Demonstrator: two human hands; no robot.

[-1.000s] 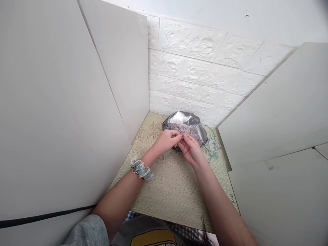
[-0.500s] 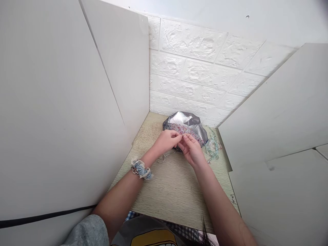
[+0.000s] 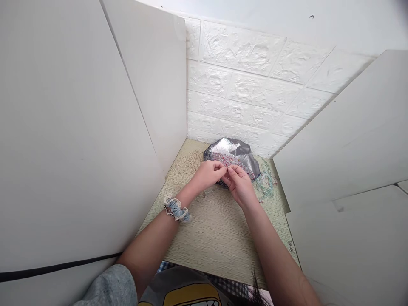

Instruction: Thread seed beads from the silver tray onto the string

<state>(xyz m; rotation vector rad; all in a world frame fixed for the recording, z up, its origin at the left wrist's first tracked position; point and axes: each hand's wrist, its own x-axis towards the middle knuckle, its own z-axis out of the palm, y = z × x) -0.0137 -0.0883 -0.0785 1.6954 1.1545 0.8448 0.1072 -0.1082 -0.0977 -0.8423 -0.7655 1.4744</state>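
The loose beads (image 3: 229,160) lie in a silver cloth (image 3: 247,155) at the far part of the bench (image 3: 210,238), and the long axis of this cloth runs from left to right, just beyond both hands. Before the beads, the left hand (image 3: 208,173) and the right hand (image 3: 241,185) meet, each grip pinched together, on what I cannot tell; the pale green strands (image 3: 267,183) are nearer to the right hand.

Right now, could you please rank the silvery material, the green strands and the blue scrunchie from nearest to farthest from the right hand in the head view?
1. Silvery material: just beyond the right hand.
2. Green strands: to that hand's right.
3. Blue scrunchie: farther off, left side.
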